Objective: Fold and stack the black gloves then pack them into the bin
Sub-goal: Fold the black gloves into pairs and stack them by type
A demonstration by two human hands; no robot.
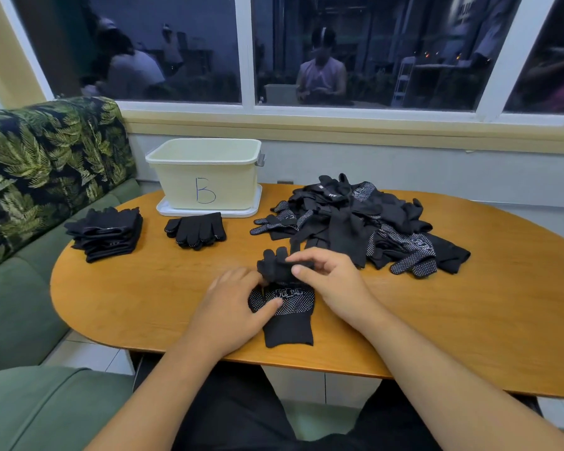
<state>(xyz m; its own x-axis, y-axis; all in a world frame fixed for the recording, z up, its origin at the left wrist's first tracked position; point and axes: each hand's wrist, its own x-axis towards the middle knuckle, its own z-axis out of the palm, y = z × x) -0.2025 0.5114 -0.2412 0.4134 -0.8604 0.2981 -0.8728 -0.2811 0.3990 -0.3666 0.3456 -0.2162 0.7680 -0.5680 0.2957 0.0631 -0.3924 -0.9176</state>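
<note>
On the near part of the oval wooden table (144, 288) lies one black glove (288, 309), its cuff toward the person and its dotted palm side with white printed signs facing up. The left hand (235, 307) rests on the left part of this glove with rather straight fingers, and its thumb presses on the dotted area. The right hand (329, 281) pinches the finger part of the glove between thumb and forefinger; this part is lifted and bent over toward the palm. On the right side of the table, just beyond the right hand, is a loose pile of black gloves (362, 222), not folded. At the far left edge stands a neat stack of folded gloves (106, 234). Between the stack and the pile lies a flat glove pair (196, 230), just in front of the cream plastic bin (176, 180) marked with a blue letter B. The bin stands on a white lid (209, 212). Its inside is not visible from here. Left of the table is a sofa (46, 151) with a leaf pattern.
</note>
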